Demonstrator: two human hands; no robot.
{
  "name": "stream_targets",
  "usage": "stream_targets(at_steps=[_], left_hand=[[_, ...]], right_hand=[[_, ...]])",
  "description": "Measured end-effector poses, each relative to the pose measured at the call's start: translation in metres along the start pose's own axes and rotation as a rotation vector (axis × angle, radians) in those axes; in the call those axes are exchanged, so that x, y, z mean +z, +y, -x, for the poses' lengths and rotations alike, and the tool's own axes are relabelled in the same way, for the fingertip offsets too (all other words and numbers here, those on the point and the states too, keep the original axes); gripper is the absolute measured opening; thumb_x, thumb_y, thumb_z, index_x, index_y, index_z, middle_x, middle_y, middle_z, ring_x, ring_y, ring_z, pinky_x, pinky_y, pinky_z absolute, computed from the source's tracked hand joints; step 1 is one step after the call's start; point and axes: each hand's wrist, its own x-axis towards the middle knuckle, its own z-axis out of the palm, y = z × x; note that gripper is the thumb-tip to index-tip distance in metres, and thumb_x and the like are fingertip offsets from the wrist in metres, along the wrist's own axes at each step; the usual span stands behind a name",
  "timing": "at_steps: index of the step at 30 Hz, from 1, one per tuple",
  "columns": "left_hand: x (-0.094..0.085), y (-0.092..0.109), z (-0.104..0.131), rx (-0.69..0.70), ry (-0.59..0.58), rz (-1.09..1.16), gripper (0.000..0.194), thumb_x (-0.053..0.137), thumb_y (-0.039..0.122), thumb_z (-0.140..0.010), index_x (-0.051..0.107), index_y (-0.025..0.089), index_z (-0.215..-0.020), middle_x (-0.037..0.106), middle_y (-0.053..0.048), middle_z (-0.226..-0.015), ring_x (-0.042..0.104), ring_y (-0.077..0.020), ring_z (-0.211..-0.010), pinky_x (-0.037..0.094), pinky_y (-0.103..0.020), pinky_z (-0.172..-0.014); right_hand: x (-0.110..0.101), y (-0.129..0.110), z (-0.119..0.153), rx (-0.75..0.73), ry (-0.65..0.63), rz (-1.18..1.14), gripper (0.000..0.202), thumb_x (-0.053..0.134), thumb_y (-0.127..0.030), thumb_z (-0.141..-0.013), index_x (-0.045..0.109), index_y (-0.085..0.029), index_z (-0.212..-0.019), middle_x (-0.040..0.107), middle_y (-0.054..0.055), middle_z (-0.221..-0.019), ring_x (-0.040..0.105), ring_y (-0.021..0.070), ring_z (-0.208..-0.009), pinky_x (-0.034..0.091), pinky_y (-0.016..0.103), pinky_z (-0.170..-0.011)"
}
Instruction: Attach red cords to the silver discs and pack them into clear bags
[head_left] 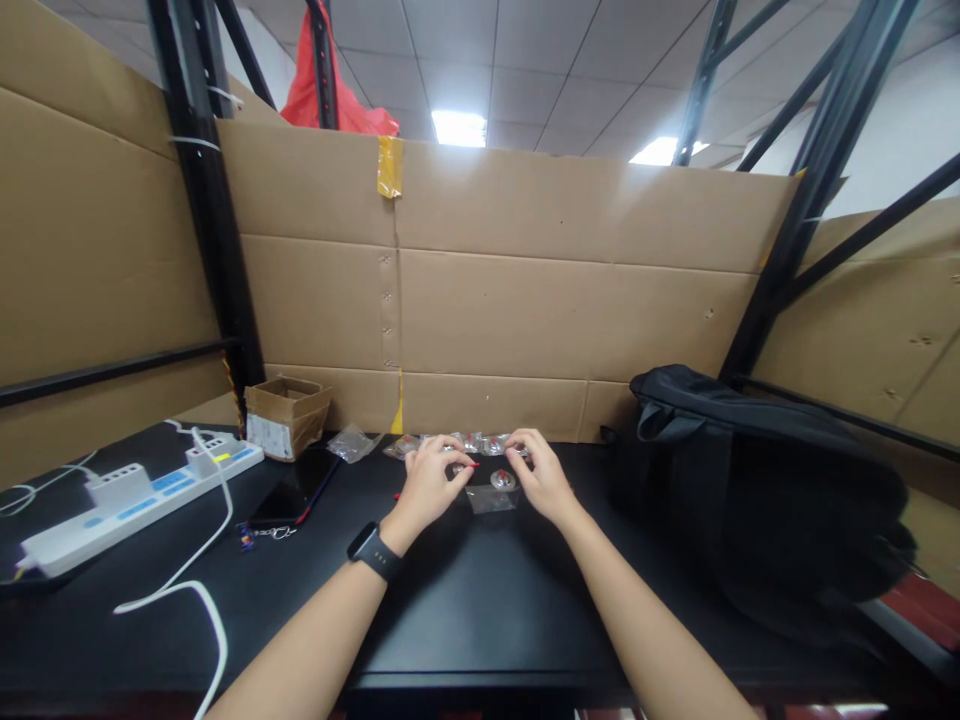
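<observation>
My left hand point(433, 483), with a dark watch on its wrist, is closed, its thumb and fingers pinching a small red piece point(475, 464) that is mostly hidden. To the right, my right hand point(541, 478) has its thumb and index finger curved with a gap between them, and nothing shows in its grip. Between the hands lies a small round silver item with a red centre point(503, 479), beside a clear plastic bag point(491, 500). Behind the fingers, several clear packets point(493, 443) with shiny round items form a row, partly covered by my hands.
At left are a white power strip point(142, 505) with a loose cable point(210, 600), a dark phone point(296, 490) with a keychain, an open cardboard box point(289, 415) and a crumpled clear bag point(352, 443). A black backpack point(750, 490) stands right. Cardboard walls point(510, 310) enclose the black table point(480, 620).
</observation>
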Motion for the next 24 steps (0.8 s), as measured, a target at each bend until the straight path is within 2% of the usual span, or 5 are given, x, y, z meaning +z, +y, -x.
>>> stream_targets(at_steps=[3,8,13,19,24], left_hand=[[0.005,-0.013,0.001,-0.043,-0.015,-0.099,0.01,0.066,0.03,-0.086,0.076,0.028,-0.085,0.069,-0.005,-0.109,0.052,-0.0274,-0.113,0.031,-0.043,-0.093],[0.013,-0.028,0.003,-0.068,-0.034,-0.159,0.011,0.065,0.031,-0.087,0.075,0.028,-0.088,0.072,-0.005,-0.105,0.052,-0.0274,-0.109,0.028,-0.041,-0.089],[0.013,-0.029,0.001,-0.066,-0.022,-0.211,0.016,0.058,0.031,-0.092,0.072,0.026,-0.09,0.072,-0.005,-0.1,0.054,-0.0259,-0.1,0.028,-0.038,-0.085],[0.007,-0.021,-0.001,-0.028,-0.008,-0.256,0.018,0.05,0.028,-0.096,0.067,0.024,-0.093,0.073,-0.006,-0.099,0.054,-0.0249,-0.101,0.026,-0.038,-0.085],[0.004,-0.016,-0.002,0.039,0.019,-0.295,0.019,0.049,0.029,-0.097,0.066,0.024,-0.091,0.072,-0.007,-0.102,0.053,-0.0259,-0.102,0.025,-0.04,-0.085]], right_hand=[[-0.008,0.031,0.002,0.108,-0.065,0.077,0.017,0.055,-0.025,-0.09,0.067,-0.02,-0.1,0.066,0.007,-0.098,0.061,0.0194,-0.084,0.05,0.036,-0.082],[0.002,0.057,0.008,0.17,-0.258,0.172,0.025,0.071,-0.028,-0.08,0.071,-0.018,-0.103,0.069,0.008,-0.099,0.062,0.0189,-0.084,0.05,0.032,-0.08],[0.018,0.056,0.004,0.151,-0.332,0.343,0.008,0.067,-0.024,-0.085,0.073,-0.02,-0.09,0.071,0.006,-0.092,0.064,0.0193,-0.089,0.046,0.029,-0.084],[0.016,0.048,0.003,0.12,-0.345,0.509,0.008,0.062,-0.023,-0.088,0.07,-0.022,-0.088,0.072,0.006,-0.091,0.065,0.0207,-0.089,0.044,0.028,-0.078],[0.016,0.046,0.003,0.14,-0.382,0.493,0.005,0.067,-0.025,-0.085,0.072,-0.023,-0.087,0.072,0.005,-0.092,0.066,0.0214,-0.089,0.044,0.027,-0.075]])
